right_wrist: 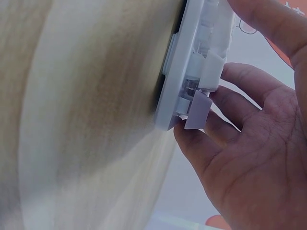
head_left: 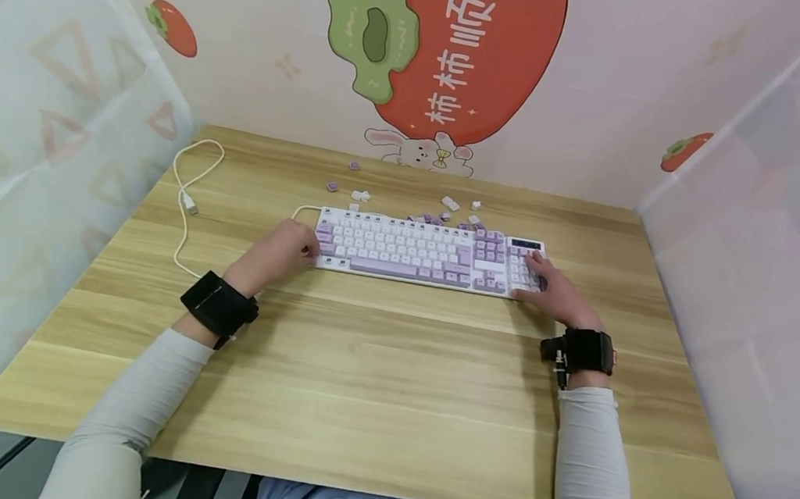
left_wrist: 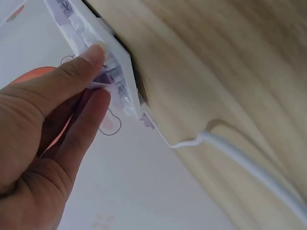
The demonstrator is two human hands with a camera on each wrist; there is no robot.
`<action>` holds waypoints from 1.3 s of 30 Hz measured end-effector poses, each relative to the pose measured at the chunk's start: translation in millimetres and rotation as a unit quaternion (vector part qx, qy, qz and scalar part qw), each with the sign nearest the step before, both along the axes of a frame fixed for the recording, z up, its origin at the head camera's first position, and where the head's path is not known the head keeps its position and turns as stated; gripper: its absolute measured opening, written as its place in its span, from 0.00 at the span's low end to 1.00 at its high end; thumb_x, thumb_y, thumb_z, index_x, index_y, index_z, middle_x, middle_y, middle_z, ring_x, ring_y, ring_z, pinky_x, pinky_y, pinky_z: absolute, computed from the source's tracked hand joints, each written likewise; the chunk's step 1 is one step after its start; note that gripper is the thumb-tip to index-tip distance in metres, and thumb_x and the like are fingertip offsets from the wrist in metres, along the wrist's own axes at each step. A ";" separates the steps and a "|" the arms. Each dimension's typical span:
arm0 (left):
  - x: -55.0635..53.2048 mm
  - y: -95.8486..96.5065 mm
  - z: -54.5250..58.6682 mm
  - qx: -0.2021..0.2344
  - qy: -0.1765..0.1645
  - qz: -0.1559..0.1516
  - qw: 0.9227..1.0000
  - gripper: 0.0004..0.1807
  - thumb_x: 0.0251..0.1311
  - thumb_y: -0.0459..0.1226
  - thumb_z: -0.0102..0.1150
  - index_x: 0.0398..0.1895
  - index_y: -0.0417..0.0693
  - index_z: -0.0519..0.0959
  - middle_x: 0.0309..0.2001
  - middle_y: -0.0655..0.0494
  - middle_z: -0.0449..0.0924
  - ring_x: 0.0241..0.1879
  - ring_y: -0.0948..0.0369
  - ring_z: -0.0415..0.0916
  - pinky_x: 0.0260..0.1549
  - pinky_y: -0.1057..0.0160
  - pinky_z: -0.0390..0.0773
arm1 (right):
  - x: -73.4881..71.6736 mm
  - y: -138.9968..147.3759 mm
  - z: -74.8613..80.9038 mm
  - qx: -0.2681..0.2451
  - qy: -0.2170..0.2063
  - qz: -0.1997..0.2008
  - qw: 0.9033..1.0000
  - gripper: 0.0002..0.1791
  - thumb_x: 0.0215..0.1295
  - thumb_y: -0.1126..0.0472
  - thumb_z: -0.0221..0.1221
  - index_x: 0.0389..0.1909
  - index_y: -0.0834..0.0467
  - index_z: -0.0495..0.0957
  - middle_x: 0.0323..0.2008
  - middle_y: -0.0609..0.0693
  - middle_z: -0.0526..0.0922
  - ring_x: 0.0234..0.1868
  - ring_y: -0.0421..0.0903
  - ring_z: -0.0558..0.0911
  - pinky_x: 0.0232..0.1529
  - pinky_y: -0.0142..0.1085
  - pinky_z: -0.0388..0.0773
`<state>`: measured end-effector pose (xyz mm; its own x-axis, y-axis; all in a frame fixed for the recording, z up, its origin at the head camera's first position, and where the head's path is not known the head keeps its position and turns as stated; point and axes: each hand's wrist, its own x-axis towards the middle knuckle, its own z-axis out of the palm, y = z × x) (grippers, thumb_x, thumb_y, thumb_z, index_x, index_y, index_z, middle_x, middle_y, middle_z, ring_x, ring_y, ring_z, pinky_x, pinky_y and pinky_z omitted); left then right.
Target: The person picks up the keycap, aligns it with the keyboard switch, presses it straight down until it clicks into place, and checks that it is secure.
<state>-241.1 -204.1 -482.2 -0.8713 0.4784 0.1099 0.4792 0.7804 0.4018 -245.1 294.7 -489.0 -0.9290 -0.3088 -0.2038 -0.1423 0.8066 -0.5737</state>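
A white and lilac keyboard (head_left: 400,248) lies across the middle of the desk. At its left end my left hand (head_left: 286,248) pinches a lilac keycap (left_wrist: 100,85) between thumb and finger, right at the key row. The fingertips partly cover that keycap. My right hand (head_left: 555,291) holds the keyboard's right end, by the number pad. The thumb is at the near edge and the other fingers reach over the keys and the end. From the right wrist, the keyboard's white base (right_wrist: 177,72) shows beside those fingers, with one lilac keycap (right_wrist: 198,111) close to them.
Loose lilac and white keycaps (head_left: 360,195) lie scattered behind the keyboard, with a small pile (head_left: 430,219) against its back edge. A white cable (head_left: 183,225) loops over the desk's left side, its USB plug (head_left: 190,204) showing. Printed curtains stand around the wooden desk (head_left: 362,372).
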 end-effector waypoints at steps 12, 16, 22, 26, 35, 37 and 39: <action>6.6 2.7 0.7 -0.011 0.020 -0.005 1.000 0.09 0.57 0.19 0.62 0.25 0.37 0.86 0.32 0.46 0.84 0.33 0.55 0.77 0.35 0.55 0.79 | 1.8 -2.1 2.3 -0.008 0.003 0.004 1.000 0.48 0.69 0.52 0.65 0.79 0.66 0.49 0.81 0.64 0.40 0.80 0.67 0.41 0.76 0.62 0.46; 5.0 4.2 -1.3 0.019 -0.002 0.015 1.000 0.06 0.58 0.22 0.65 0.33 0.36 0.89 0.37 0.43 0.87 0.38 0.52 0.81 0.41 0.51 0.81 | 5.2 0.0 2.8 -0.013 0.008 0.003 1.000 0.48 0.68 0.54 0.66 0.78 0.68 0.50 0.80 0.66 0.40 0.79 0.69 0.41 0.75 0.63 0.47; 3.3 3.0 -1.7 0.053 -0.016 0.024 0.998 0.06 0.56 0.22 0.65 0.35 0.33 0.87 0.40 0.40 0.87 0.42 0.48 0.82 0.46 0.50 0.82 | 5.6 -1.6 5.6 -0.004 0.007 0.005 1.000 0.48 0.68 0.53 0.65 0.79 0.67 0.50 0.80 0.65 0.41 0.79 0.69 0.42 0.75 0.63 0.47; 3.0 -0.1 -1.3 0.075 -0.033 0.028 0.996 0.06 0.55 0.21 0.65 0.35 0.32 0.86 0.38 0.40 0.86 0.40 0.48 0.82 0.45 0.49 0.82 | 4.6 -3.4 6.9 -0.001 -0.002 0.007 1.000 0.48 0.69 0.52 0.65 0.79 0.66 0.49 0.81 0.65 0.40 0.79 0.69 0.41 0.75 0.63 0.46; -0.9 0.6 -2.8 0.100 -0.029 0.032 0.994 0.08 0.48 0.21 0.72 0.32 0.35 0.85 0.34 0.43 0.85 0.37 0.49 0.80 0.42 0.50 0.81 | 3.7 -2.4 6.1 -0.009 0.004 0.001 1.000 0.48 0.69 0.54 0.65 0.79 0.67 0.48 0.81 0.65 0.40 0.80 0.67 0.40 0.76 0.61 0.44; -1.5 0.8 -3.1 0.099 -0.025 0.035 0.994 0.07 0.48 0.21 0.71 0.31 0.35 0.85 0.34 0.43 0.85 0.36 0.50 0.80 0.42 0.51 0.80 | 3.9 -2.5 6.6 -0.008 0.003 0.003 1.000 0.48 0.69 0.53 0.65 0.79 0.67 0.48 0.81 0.65 0.40 0.80 0.68 0.40 0.76 0.62 0.45; -1.9 0.5 -3.0 0.097 -0.025 0.038 0.994 0.06 0.49 0.21 0.70 0.31 0.35 0.85 0.34 0.43 0.85 0.36 0.50 0.79 0.41 0.52 0.80 | 4.0 -2.4 6.8 -0.009 -0.001 0.004 1.000 0.48 0.69 0.52 0.65 0.79 0.66 0.48 0.81 0.65 0.39 0.79 0.68 0.40 0.76 0.63 0.45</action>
<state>-242.9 -203.6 -485.2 -0.9109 0.3849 0.1485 0.3968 0.7190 0.5706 -241.1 292.3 -482.1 -0.9265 -0.3193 -0.1993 -0.1473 0.7949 -0.5886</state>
